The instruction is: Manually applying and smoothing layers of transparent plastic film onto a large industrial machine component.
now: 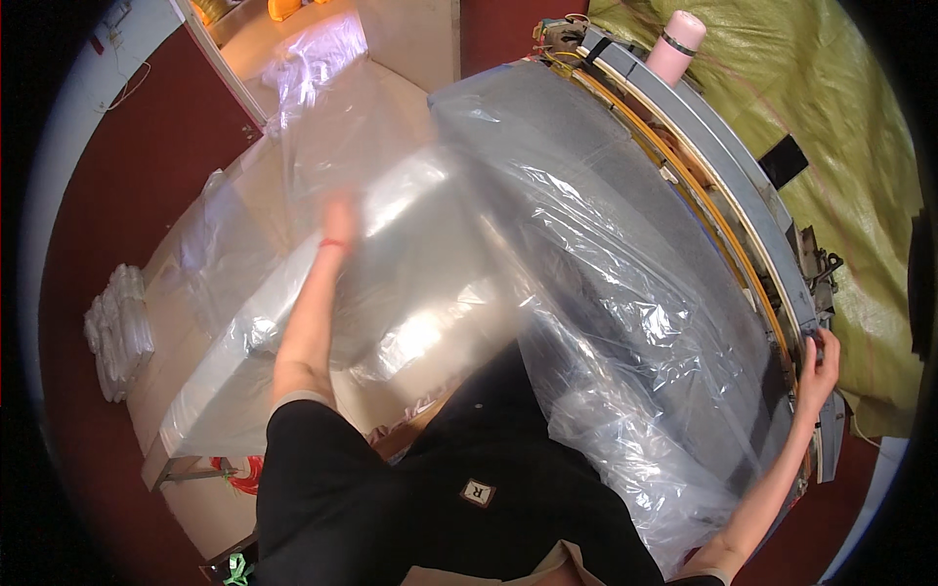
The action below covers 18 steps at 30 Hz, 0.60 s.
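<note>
Blurred by motion, my left hand (pixel 340 217) is over a clear plastic sheet (pixel 415 322) on the left side, with a red band at the wrist; its fingers are too smeared to read. At the far right, my right hand (pixel 821 359) has its fingers curled at a small dark part by the near end of a long grey metal bar (pixel 684 107). What exactly they grip I cannot make out. More crumpled clear plastic film (pixel 606 264) spreads over a dark grey surface (pixel 674 215) between my hands and hangs down toward my body.
An orange-brown strip (pixel 699 195) runs along the bar. Behind it lie a yellow-green tarp (pixel 840 215) and a pink bottle (pixel 676 47). Folded clear plastic bags (pixel 119 332) rest at the left edge of the tan table (pixel 171 283). Red string (pixel 250 473) hangs beneath.
</note>
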### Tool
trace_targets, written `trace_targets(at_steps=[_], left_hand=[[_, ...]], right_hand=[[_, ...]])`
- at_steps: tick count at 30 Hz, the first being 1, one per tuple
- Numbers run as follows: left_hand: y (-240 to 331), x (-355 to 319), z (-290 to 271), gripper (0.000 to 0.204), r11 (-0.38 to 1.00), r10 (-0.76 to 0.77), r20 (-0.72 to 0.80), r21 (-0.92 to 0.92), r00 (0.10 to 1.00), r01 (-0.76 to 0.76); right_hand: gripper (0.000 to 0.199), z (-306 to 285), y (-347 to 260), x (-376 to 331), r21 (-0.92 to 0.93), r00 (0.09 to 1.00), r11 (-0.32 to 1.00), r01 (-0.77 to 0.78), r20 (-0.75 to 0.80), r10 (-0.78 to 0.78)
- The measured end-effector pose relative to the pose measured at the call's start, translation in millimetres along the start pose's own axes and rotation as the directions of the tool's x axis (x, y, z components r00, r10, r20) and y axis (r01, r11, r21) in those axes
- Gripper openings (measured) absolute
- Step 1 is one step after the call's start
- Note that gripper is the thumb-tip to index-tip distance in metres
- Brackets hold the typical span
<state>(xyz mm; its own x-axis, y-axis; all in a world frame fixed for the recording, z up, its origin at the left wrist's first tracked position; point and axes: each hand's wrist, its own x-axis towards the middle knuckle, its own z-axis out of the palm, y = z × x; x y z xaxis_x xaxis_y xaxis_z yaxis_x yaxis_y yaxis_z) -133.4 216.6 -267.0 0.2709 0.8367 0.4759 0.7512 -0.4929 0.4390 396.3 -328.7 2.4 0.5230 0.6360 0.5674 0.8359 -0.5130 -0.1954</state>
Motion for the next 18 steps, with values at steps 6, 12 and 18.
trace_targets(at_steps=[6, 12, 18], left_hand=[[38.0, 1.5, 77.5, 0.031, 0.991, 0.124, 0.124, -0.057, 0.985, -0.117], [-0.7, -25.0, 17.6, 0.006, 0.972, 0.063, 0.099, 0.221, 0.993, -0.084], [-58.4, -44.0, -111.8, 0.01, 0.859, -0.513, -0.425, -0.265, 0.746, 0.439]], right_hand=[[0.016, 16.6, -70.4, 18.7, 0.077, 0.986, 0.988, 0.136, 0.085, -0.142], [0.015, 5.2, -52.8, 4.0, 0.066, 0.991, 0.996, 0.059, 0.117, -0.066], [0.012, 7.1, -48.1, 5.4, 0.124, 0.987, 0.991, 0.043, 0.147, -0.062]])
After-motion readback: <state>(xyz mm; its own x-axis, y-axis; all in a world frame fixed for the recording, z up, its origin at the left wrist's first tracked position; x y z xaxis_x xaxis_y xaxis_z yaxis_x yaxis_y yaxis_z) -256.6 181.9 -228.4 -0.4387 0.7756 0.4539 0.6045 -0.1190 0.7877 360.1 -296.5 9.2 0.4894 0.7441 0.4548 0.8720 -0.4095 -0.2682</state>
